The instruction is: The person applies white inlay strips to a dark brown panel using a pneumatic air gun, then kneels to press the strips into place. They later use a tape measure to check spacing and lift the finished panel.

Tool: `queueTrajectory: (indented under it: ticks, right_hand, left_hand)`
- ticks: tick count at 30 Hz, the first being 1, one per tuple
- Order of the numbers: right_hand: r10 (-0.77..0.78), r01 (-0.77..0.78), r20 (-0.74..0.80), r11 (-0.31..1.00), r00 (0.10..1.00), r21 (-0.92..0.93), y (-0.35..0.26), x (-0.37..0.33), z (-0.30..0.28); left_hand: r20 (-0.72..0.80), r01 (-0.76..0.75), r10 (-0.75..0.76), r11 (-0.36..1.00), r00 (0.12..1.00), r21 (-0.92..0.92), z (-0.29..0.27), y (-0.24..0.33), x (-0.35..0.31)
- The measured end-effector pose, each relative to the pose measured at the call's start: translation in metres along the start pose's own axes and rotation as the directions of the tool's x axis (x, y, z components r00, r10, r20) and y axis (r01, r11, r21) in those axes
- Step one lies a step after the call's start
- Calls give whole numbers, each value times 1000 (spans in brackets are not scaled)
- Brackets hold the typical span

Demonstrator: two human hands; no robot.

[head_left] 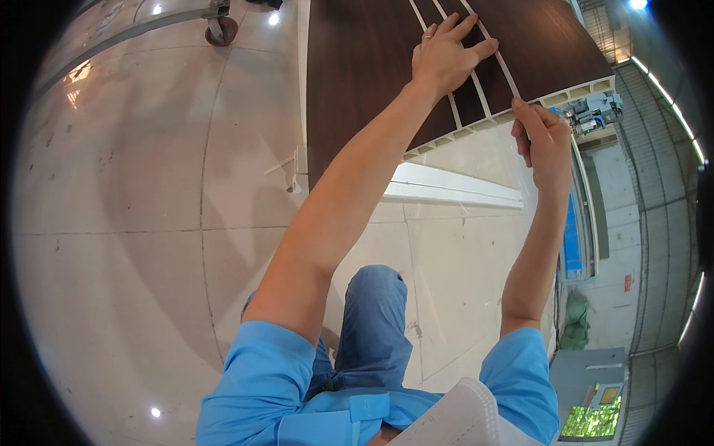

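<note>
Left hand (443,62), fingers spread, is resting across the dark panel (357,67), probably steadying; right hand (547,141) is pinching the white strip (503,65) lying along the panel, at the panel's near edge, seemingly for guiding.

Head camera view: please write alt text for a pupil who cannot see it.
A person's left hand spreads its fingers over white strips on a dark brown panel, while the right hand, fingers curled, is at one strip's end by the panel's near edge. Below are the pale tiled floor and the person's blue jeans.
</note>
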State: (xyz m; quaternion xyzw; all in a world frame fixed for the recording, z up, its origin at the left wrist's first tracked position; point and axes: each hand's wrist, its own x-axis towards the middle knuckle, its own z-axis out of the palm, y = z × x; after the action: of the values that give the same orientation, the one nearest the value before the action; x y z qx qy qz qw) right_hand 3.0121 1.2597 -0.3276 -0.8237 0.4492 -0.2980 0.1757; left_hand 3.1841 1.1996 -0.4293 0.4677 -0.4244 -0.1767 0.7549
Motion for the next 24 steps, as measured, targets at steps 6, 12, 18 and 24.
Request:
queueTrajectory:
  ticks: [6, 12, 18, 24]
  right_hand:
    - [-85, 86, -14, 985, 996, 150, 11, -10, 0]
    - [-146, 165, -98, 958, 984, 233, 28, -17, 8]
    - [-333, 340, -299, 940, 894, -28, 26, -24, 20]
    - [-386, 420, -308, 906, 870, 52, 28, -20, 24]
  left_hand:
    - [126, 54, -44, 996, 991, -77, -2, -6, 11]
    - [95, 1, 7, 996, 995, -84, 3, -6, 11]
    - [247, 28, -12, 998, 969, -62, -13, 6, 6]
    - [382, 66, -69, 998, 921, 20, -22, 11, 5]
